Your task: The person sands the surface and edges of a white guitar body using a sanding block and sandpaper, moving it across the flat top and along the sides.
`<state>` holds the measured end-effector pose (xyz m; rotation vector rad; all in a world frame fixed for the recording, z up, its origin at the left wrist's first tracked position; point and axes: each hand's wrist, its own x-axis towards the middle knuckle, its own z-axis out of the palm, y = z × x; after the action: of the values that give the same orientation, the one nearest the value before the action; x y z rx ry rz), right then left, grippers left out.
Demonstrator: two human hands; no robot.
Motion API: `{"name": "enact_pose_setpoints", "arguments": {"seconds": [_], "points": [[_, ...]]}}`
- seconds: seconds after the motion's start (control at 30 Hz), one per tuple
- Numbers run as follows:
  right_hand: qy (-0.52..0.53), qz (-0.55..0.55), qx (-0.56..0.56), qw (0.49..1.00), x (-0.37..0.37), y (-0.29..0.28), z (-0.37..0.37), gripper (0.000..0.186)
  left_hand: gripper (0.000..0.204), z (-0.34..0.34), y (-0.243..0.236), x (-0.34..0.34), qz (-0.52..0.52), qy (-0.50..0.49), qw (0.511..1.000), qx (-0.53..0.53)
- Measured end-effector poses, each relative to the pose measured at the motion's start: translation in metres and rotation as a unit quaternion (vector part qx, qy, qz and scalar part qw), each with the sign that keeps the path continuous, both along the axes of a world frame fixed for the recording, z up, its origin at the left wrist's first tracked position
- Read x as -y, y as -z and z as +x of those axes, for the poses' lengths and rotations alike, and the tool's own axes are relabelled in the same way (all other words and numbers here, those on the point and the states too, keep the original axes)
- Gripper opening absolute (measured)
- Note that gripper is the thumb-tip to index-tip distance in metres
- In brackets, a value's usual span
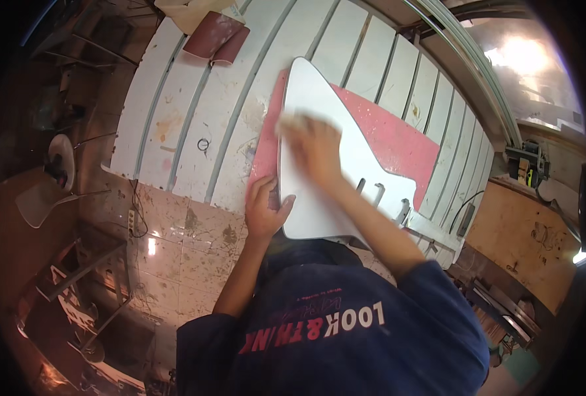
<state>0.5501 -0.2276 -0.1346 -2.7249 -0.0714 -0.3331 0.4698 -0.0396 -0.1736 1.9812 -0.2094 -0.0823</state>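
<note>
A smooth white panel (345,191) with a pointed far end and a thin dark edge lies on a pink board (398,125). Several slots are cut near its right side. My left hand (265,210) grips the panel's near left edge, thumb resting on the top face, fingers along the side. Blurred by motion, my right hand (316,146) is closed at the panel's left edge, farther up than the left hand. Something pale and tan shows at its fingertips; its kind cannot be made out.
The slatted white table (194,119) bears paint stains. At its far left lie curled reddish-brown sheets (217,38), probably sandpaper, and a small dark ring (203,144). A power strip (132,223) stands by the left edge. A metal frame (88,277) is at lower left, a wooden board (530,237) at right.
</note>
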Motion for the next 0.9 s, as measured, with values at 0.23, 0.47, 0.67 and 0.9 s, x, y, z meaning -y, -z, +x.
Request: {"name": "enact_pose_setpoints", "arguments": {"seconds": [0.23,0.47,0.67,0.9], "points": [[0.078,0.0,0.03,0.996,0.049,-0.017,0.098,0.041,0.055,0.003,-0.009,0.008,0.002,0.036,0.999,0.01],[-0.003,0.045,-0.018,0.999,0.001,-0.013,-0.027,0.044,0.056,0.004,-0.004,0.0,0.009,0.03,0.999,0.012],[0.083,0.019,0.048,0.995,0.064,-0.012,0.107,0.042,0.056,0.005,-0.012,0.007,-0.001,0.038,0.999,-0.006],[0.028,0.054,0.005,0.998,0.05,-0.017,-0.012,0.046,0.053,0.005,-0.005,0.001,0.013,0.031,0.999,0.027]]}}
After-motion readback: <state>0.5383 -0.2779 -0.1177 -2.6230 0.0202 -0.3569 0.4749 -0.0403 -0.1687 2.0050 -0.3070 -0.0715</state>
